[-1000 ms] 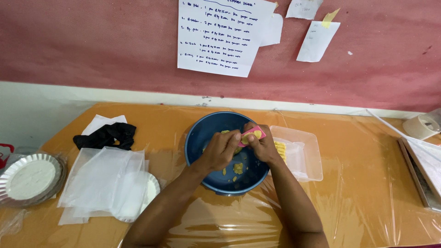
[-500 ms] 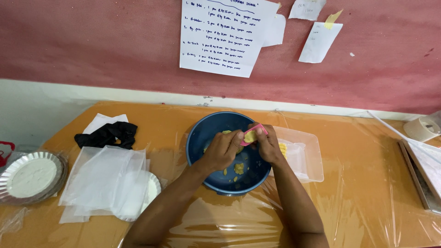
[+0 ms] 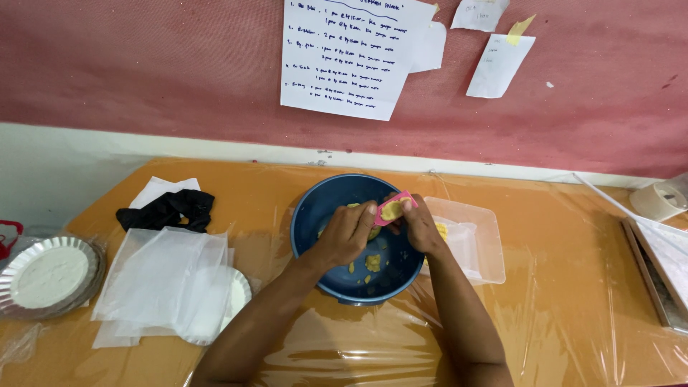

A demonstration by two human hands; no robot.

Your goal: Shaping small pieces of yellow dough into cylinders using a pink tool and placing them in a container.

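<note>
A dark blue bowl sits in the middle of the orange table, with small yellow dough pieces in its bottom. Both my hands hover over it. My right hand pinches a small pink mould that has yellow dough in it. My left hand touches the mould's left edge with its fingertips. A clear plastic tray with more yellow pieces lies just right of the bowl, partly hidden by my right hand.
Clear plastic bags lie over a white paper plate at the left, with a black cloth behind them. Stacked foil plates stand far left. A tape roll and flat boards are at the right edge.
My hands have turned the pink mould and lifted it slightly; it now shows its yellow filling toward the camera. The view has shifted a little.
</note>
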